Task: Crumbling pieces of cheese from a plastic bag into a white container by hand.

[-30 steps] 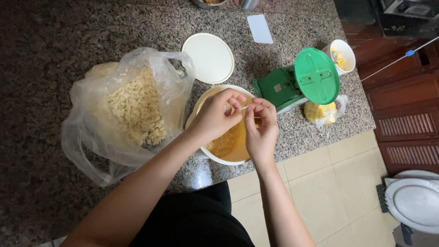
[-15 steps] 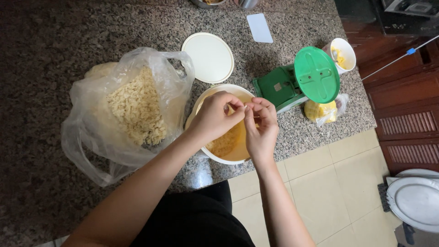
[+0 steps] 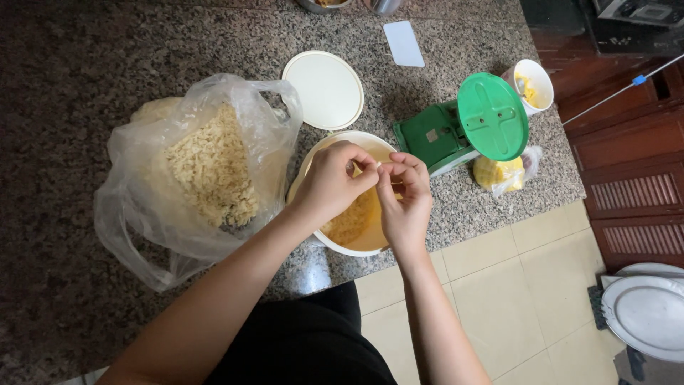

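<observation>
Over the cream bowl (image 3: 370,239) at the bench (image 3: 71,64) edge: left hand (image 3: 333,182) and right hand (image 3: 405,203), drawn closer since a second ago, fingertips pinched on a small pale noodle piece (image 3: 378,165); noodle bag (image 3: 199,171) alongside.

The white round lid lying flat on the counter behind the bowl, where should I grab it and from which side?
Take the white lid by its rim at the near-right edge, coming in from the right, fingers pinching top and underside. It lies flat on the granite counter, so only the rim offers purchase. The plastic bag crowds its left edge and the bowl sits just in front.
</observation>
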